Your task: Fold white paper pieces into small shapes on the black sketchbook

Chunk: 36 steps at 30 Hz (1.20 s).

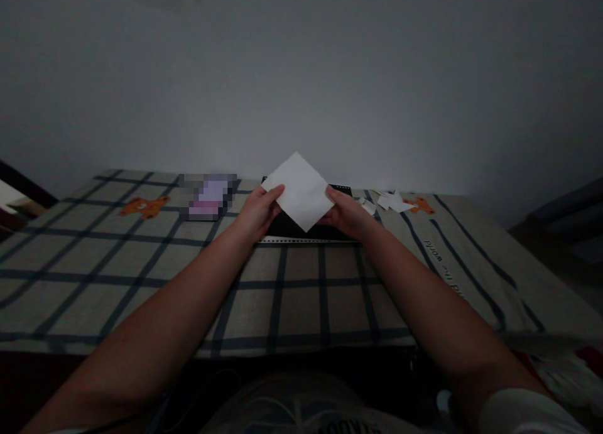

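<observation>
A square sheet of white paper (301, 192) is held up in front of me, turned so that one corner points away and one towards me. My left hand (260, 211) pinches its left corner, thumb on top and fingers beneath. At the right corner, my right hand (347, 211) grips it the same way. Below the paper lies a flat black object (301, 231) with a row of small holes along its near edge; the paper and both hands hide much of it.
A checked cloth (301, 302) with printed orange bears covers the table. Left of my hands lies a pixelated phone-like object (207, 198). Several white paper scraps (393, 201) are to the right. A plain wall (301, 76) rises behind the table.
</observation>
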{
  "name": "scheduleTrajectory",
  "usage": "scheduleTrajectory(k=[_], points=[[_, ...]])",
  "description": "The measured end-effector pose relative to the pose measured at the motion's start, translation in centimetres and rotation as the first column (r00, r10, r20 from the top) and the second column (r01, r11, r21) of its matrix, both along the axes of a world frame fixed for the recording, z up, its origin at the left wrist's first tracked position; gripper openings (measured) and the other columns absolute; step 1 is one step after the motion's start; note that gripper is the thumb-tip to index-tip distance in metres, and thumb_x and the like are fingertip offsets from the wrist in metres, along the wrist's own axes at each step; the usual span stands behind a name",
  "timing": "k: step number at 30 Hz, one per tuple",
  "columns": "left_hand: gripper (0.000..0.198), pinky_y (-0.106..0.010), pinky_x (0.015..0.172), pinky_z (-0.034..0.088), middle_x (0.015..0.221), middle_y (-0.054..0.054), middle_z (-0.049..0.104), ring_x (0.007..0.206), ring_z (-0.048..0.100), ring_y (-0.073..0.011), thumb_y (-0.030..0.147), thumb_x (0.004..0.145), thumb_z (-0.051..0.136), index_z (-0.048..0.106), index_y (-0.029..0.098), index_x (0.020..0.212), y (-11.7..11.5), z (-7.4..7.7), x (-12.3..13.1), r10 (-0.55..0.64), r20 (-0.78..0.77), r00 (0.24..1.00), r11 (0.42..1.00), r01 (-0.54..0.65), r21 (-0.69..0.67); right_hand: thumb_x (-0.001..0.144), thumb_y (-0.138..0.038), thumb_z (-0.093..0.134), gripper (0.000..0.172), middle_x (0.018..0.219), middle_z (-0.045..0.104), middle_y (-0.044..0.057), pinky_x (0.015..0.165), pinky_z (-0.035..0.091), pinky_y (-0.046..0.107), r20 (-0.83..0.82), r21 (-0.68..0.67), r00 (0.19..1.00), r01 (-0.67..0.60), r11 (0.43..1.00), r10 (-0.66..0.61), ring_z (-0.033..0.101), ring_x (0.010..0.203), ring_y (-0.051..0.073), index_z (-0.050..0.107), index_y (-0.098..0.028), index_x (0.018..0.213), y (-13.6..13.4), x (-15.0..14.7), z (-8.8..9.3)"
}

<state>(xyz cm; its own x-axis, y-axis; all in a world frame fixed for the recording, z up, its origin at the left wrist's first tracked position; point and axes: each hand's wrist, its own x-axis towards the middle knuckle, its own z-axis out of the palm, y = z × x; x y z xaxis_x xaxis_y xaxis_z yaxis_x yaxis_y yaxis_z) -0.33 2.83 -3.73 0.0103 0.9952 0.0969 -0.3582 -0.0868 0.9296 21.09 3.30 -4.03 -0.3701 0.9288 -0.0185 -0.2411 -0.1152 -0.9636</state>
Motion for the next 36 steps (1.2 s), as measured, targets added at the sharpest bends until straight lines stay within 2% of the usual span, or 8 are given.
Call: scheduleTrajectory(k=[5,10,14,17,21,27,32,36], points=[[0.023,-0.035,0.098,0.057,0.124,-0.01,0.072,0.114,0.068,-0.0224,0.023,0.084,0.07,0.065,0.018,0.106,0.3,-0.1,-0.2,0.058,0.001,0.998,0.998,-0.058,-0.011,0.078,-0.037,0.079,0.036,0.106,0.076,0.008,0.075,0.061,0.035,0.059,-0.015,0.998,0.0,1.0,0.001,0.071,0.084,0.019,0.065,-0.023,0.107,0.3,-0.1,-0.3],[0.026,-0.03,0.081,0.057,0.106,-0.006,0.075,0.091,0.07,-0.0175,0.024,0.074,0.077,0.066,0.018,0.096,0.2,-0.2,-0.6,0.0,-0.079,0.997,0.993,-0.009,-0.117,0.068,-0.02,0.081,0.032,0.106,0.077,0.007,0.084,0.059,0.037,0.055,0.027,0.987,0.148,0.989,-0.15,0.07,0.092,0.019,0.07,-0.019,0.098,1.1,0.2,-1.0],[0.029,-0.029,0.073,0.055,0.09,-0.005,0.074,0.077,0.067,-0.0164,0.031,0.069,0.08,0.069,0.016,0.091,0.7,-0.5,-1.2,0.004,-0.123,0.992,0.996,-0.015,-0.084,0.066,-0.013,0.08,0.029,0.098,0.077,0.006,0.079,0.058,0.033,0.126,0.016,0.984,0.124,0.992,-0.125,0.069,0.085,0.017,0.072,-0.019,0.093,1.6,1.2,-1.1],[0.03,-0.031,0.072,0.053,0.086,-0.005,0.074,0.073,0.066,-0.0173,0.034,0.067,0.083,0.072,0.017,0.09,1.0,-0.8,-1.6,-0.004,-0.222,0.975,0.999,-0.008,-0.053,0.07,-0.016,0.079,0.027,0.098,0.076,0.006,0.07,0.057,0.031,0.182,0.023,0.978,0.098,0.995,-0.101,0.068,0.081,0.017,0.072,-0.02,0.095,1.8,1.8,-1.0],[0.024,-0.031,0.071,0.053,0.084,-0.005,0.073,0.073,0.064,-0.017,0.032,0.066,0.082,0.071,0.018,0.082,1.1,-0.8,-1.8,0.012,-0.304,0.953,0.999,-0.023,-0.03,0.078,-0.03,0.074,0.016,0.087,0.072,0.004,0.059,0.054,0.028,0.205,0.08,0.957,0.191,0.978,-0.203,0.063,0.07,0.014,0.069,-0.019,0.089,2.1,2.2,-0.9],[0.036,-0.029,0.069,0.054,0.088,-0.004,0.074,0.073,0.065,-0.0149,0.027,0.067,0.079,0.074,0.018,0.101,0.9,-0.1,-2.1,-0.049,-0.276,0.96,0.999,0.054,0.009,0.076,-0.031,0.074,0.028,0.086,0.07,0.002,0.057,0.056,0.028,0.195,0.139,0.962,0.167,0.976,-0.192,0.063,0.065,0.014,0.066,-0.022,0.1,2.2,2.5,-0.6],[0.023,-0.026,0.063,0.053,0.079,-0.003,0.073,0.065,0.063,-0.013,0.023,0.064,0.08,0.077,0.017,0.085,0.8,0.1,-2.4,-0.075,-0.231,0.97,0.997,0.072,-0.019,0.074,-0.029,0.071,0.028,0.079,0.067,-0.001,0.052,0.053,0.026,0.127,0.11,0.978,0.151,0.982,-0.165,0.06,0.056,0.012,0.063,-0.024,0.101,2.1,2.8,-0.4],[0.021,-0.032,0.062,0.055,0.073,-0.006,0.072,0.063,0.064,-0.0182,0.027,0.067,0.069,0.076,0.018,0.084,0.6,0.8,-2.9,-0.26,-0.167,0.951,0.964,0.247,-0.097,0.069,-0.025,0.07,0.016,0.073,0.065,-0.001,0.051,0.05,0.026,0.096,0.107,0.982,0.151,0.983,-0.161,0.057,0.056,0.012,0.066,-0.023,0.085,1.8,2.8,-0.1]])
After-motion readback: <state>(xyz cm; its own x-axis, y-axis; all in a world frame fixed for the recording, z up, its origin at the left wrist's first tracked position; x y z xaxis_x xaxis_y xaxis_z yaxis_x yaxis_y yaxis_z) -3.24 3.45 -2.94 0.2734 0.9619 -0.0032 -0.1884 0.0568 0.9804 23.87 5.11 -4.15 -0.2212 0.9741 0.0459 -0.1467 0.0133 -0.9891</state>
